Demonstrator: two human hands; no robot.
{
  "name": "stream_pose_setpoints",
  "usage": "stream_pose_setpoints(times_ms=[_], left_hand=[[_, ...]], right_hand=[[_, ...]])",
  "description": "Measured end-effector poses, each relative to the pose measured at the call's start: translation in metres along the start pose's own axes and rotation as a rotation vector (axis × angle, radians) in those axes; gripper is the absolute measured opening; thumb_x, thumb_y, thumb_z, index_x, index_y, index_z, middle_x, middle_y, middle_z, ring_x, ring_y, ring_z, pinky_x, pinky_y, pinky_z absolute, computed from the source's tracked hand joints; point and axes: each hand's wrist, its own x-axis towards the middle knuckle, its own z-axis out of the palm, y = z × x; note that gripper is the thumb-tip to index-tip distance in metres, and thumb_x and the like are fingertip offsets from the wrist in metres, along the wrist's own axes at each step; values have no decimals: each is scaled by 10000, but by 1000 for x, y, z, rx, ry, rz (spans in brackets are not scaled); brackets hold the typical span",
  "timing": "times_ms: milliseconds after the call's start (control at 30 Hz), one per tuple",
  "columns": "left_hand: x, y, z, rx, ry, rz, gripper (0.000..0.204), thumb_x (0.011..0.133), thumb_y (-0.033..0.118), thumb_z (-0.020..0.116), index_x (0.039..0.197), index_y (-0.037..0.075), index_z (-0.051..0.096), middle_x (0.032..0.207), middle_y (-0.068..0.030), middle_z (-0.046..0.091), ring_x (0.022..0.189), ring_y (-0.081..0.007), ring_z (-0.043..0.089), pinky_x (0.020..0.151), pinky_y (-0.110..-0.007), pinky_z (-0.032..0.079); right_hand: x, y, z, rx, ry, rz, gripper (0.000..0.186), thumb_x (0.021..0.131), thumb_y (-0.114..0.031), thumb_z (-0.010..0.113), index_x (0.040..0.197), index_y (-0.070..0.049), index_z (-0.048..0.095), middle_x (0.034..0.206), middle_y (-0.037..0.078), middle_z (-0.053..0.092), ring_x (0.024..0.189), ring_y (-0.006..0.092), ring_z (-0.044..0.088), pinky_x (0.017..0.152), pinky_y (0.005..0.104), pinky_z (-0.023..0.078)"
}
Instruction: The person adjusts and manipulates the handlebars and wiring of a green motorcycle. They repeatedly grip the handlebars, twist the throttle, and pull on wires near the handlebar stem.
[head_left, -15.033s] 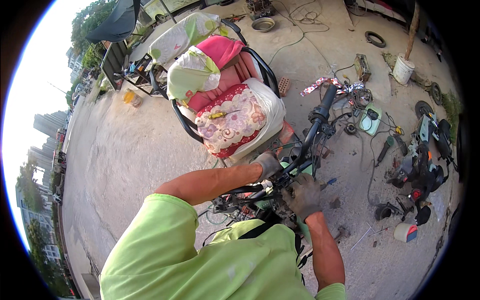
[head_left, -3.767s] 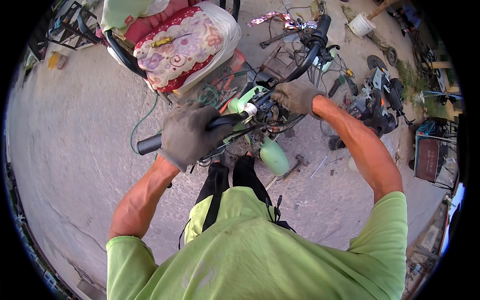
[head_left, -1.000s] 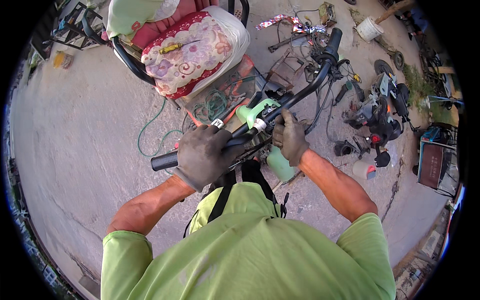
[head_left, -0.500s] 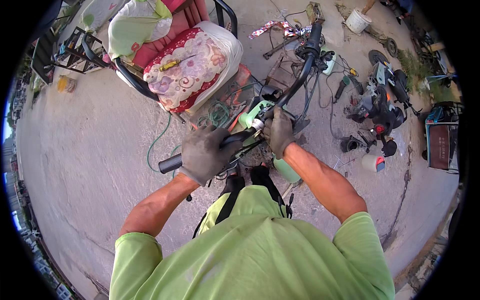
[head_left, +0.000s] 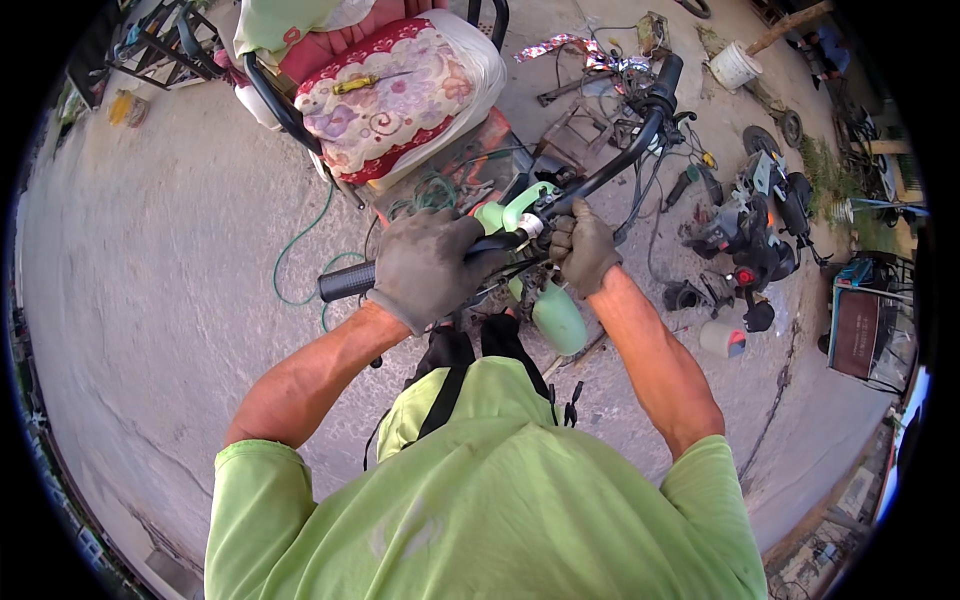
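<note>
My left hand (head_left: pixel 425 258), in a grey glove, wraps round the left end of the black handlebar (head_left: pixel 625 158), just inboard of its ribbed grip (head_left: pixel 345 282). My right hand (head_left: pixel 585 245), also gloved, is closed beside the silver clamp (head_left: pixel 528 226) at the bar's middle, thumb uppermost; what its fingers hold is hidden. A light green body part (head_left: pixel 520 205) sits behind the clamp, and a rounded green part (head_left: pixel 560 322) hangs below my right hand. Black cables run from the bar down into the vehicle's front.
A cushioned seat (head_left: pixel 385 105) with a yellow screwdriver (head_left: pixel 355 83) stands ahead on the concrete floor (head_left: pixel 180 280). Green hose (head_left: pixel 278 262) lies left. Cables, tools and a dismantled scooter (head_left: pixel 765 225) lie right, with a white bucket (head_left: pixel 735 65) and a covered cart (head_left: pixel 855 330). A person (head_left: pixel 820 55) is at top right.
Since fifteen seconds ago my left hand has moved from the bar's middle out toward its left end. In the last second both hands and bar have shifted only slightly with the view.
</note>
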Motion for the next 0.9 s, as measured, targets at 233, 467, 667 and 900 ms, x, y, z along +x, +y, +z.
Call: stream_pose_setpoints(times_ms=[233,467,667,900], left_hand=[[0,1,-1,39,-38,-35,292,799,398,802,901,126,770,793,-106,668,818,-324,668,736,-473,511],[3,1,1,25,10,14,286,789,383,809,889,118,772,796,-106,671,799,-327,666,719,-468,514],[1,0,1,4,-18,-16,294,794,389,805,899,117,769,803,-102,673,811,-323,666,721,-467,515],[2,-2,0,19,-2,-1,293,797,401,801,902,130,770,796,-101,666,812,-325,667,737,-474,513]], right_hand=[[-8,-6,1,-138,-20,-22,340,1102,-402,442,910,-139,540,644,-67,399,514,75,332,465,282,267],[-8,-5,-6,-470,46,-173,314,1090,-382,490,975,-111,597,681,-40,467,534,86,415,475,262,326],[-7,-2,-10,-447,79,-226,331,1082,-374,504,974,-92,637,698,-17,527,525,104,475,458,282,361],[-2,5,-9,-393,117,-226,324,1075,-375,526,979,-88,639,718,-5,572,517,96,510,450,271,384]])
